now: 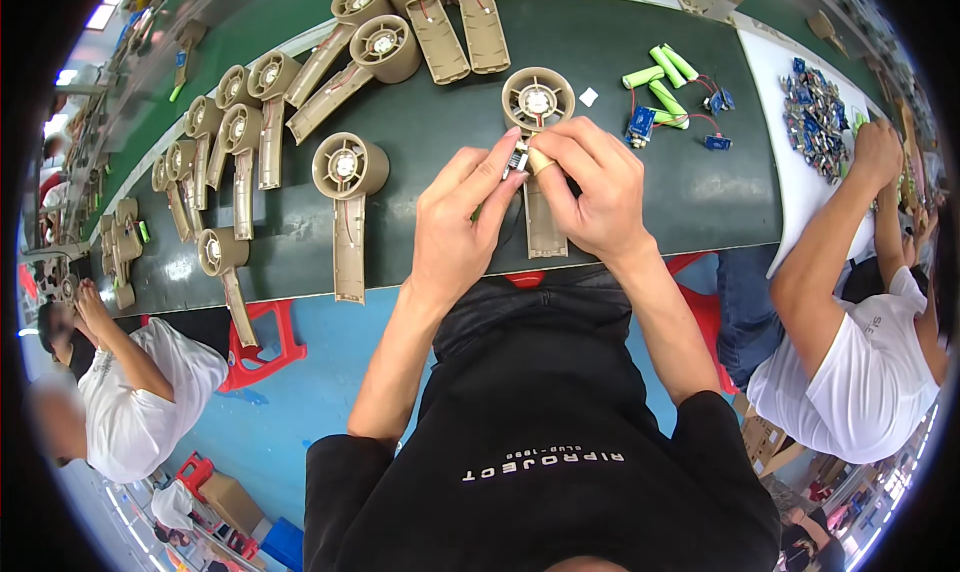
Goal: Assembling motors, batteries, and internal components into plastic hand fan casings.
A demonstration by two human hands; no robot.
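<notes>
Between the fingertips of my left hand is a small circuit board with dark and silvery parts. A bit of green, likely a battery, shows under that palm. My right hand is closed in a pinch at the board's upper right edge, a yellowish finger cot on one finger. What it pinches is too small to make out. Just beyond and below my hands lies a beige handheld-fan shell, its round grille away from me and its open handle toward me. A thin dark wire hangs beside that handle.
Left on the dark green table are another fan shell and several more in rows. Green batteries wired to blue circuit boards lie right. Beyond is a white board with piled circuit boards. Co-workers sit both sides.
</notes>
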